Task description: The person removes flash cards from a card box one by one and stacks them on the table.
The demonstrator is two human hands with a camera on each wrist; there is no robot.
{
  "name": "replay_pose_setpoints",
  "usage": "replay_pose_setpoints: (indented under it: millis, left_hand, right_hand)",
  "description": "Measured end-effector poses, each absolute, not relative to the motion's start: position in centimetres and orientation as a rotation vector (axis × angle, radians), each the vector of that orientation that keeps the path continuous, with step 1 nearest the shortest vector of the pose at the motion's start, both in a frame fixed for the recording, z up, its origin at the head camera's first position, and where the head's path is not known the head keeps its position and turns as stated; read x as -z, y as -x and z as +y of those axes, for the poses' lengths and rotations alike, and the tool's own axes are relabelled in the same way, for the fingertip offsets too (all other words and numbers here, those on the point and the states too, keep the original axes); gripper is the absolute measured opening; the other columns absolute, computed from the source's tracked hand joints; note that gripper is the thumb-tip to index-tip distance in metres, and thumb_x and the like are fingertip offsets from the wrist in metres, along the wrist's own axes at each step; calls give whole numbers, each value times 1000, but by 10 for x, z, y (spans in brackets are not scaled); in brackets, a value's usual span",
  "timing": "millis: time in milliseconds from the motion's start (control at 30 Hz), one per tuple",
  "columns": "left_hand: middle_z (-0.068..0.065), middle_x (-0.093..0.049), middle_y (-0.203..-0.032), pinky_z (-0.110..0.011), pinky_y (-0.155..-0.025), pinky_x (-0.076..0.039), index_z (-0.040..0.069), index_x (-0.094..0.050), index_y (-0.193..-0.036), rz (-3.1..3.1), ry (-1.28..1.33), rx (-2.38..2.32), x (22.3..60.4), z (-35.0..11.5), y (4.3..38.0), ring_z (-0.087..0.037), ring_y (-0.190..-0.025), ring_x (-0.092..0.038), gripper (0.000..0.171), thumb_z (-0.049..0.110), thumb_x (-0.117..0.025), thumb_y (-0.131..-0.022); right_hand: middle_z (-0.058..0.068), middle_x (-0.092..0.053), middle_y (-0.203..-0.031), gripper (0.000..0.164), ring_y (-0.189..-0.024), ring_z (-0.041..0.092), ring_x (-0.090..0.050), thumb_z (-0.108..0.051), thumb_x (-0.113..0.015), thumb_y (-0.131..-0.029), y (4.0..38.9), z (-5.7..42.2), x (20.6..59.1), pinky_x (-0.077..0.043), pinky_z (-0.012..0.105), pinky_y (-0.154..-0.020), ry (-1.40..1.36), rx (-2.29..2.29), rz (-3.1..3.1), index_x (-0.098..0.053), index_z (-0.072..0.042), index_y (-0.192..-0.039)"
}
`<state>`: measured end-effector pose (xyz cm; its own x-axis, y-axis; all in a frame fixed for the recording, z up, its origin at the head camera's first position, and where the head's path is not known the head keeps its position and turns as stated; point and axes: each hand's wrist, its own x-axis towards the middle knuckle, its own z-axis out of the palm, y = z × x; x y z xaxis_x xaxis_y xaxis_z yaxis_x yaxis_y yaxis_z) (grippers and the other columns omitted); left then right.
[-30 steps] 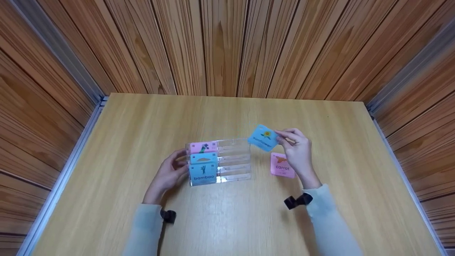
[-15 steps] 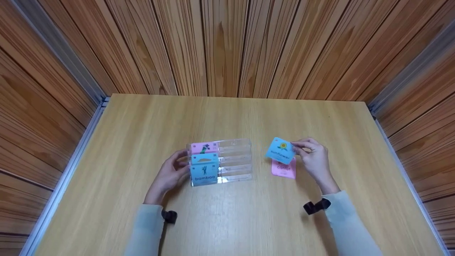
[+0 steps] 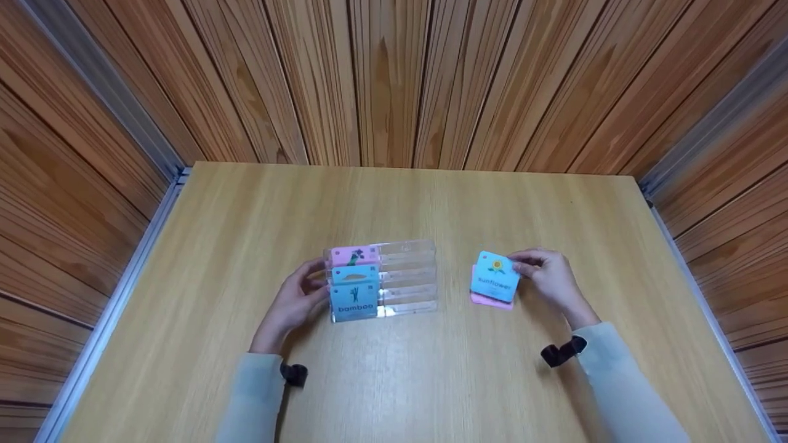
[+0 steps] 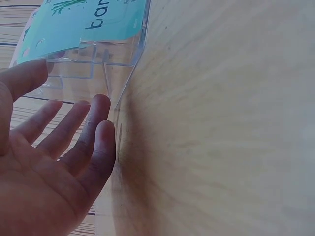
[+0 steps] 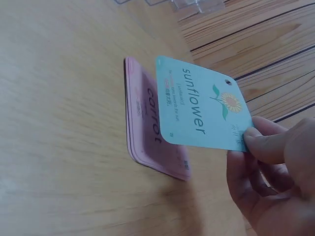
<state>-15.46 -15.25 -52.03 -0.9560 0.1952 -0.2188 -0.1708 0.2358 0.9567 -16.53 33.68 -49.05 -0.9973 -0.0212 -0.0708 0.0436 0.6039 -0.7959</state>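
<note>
the head view looks forward and down from above the table; both wrist views are near and rolled sideways, the left sharing the bamboo card with the head's, the right the sunflower card.

Place: a compact panelled booth, which I class as a workstation cubicle; whether home, office or lab surrounds it, I cannot tell. Item: one pale wood-grain table, its far edge meeting the back wall. Item: plank-look cladding, reddish brown with dark seams, also on the left wall and right wall. Item: in metal, a grey upright rising from the table's far left corner, a matching upright at the far right, and silvery rails along both side edges.
</note>
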Motion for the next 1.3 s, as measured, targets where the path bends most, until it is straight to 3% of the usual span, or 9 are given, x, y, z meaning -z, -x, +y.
replay_pose_setpoints:
  millis: [233,467,600,767,1067,1300]
  left_hand:
    - [2,-49,-144,-44,-100,-46,26,-48,-144,2220,-36,-1773,519,-154,154,-23,-118,-54,55,17,-69,-95]
    - [0,-46,-148,-46,-104,-43,25,-47,-146,2194,-44,-1779,516,-154,154,-24,-122,-53,55,17,-68,-96]
    - [0,-46,-148,-46,-105,-43,24,-46,-147,2185,-44,-1784,516,-154,154,-24,-122,-53,55,17,-67,-96]
    - [0,-47,-147,-44,-103,-45,25,-47,-146,2210,-67,-1779,518,-155,154,-22,-120,-55,55,16,-68,-96]
    - [2,-49,-144,-42,-100,-47,26,-49,-144,2243,-43,-1770,517,-152,156,-22,-119,-56,54,18,-70,-95]
    - [1,-47,-146,-44,-102,-46,26,-48,-144,2209,-29,-1767,517,-154,154,-22,-120,-55,54,19,-69,-95]
  right_hand:
    - [19,-63,-119,24,-106,30,-57,0,-62,-96,173,335,503,-51,21,-78,-55,1332,2677,-72,-1,-118]
    - [17,-64,-113,24,-107,33,-58,6,-61,-95,174,328,513,-50,43,-90,26,1177,2798,-74,-2,-114]
    - [17,-65,-112,24,-106,34,-59,7,-61,-94,173,325,518,-48,49,-93,52,1149,2837,-74,-1,-113]
    - [15,-65,-107,20,-99,31,-61,5,-64,-93,173,321,520,-50,46,-87,73,1090,2910,-74,-1,-109]
    - [12,-66,-94,17,-82,24,-60,5,-71,-87,173,319,521,-48,27,-70,150,1067,3038,-74,2,-103]
    - [12,-67,-98,18,-86,25,-63,3,-70,-89,170,313,518,-53,35,-75,147,1156,3027,-74,0,-106]
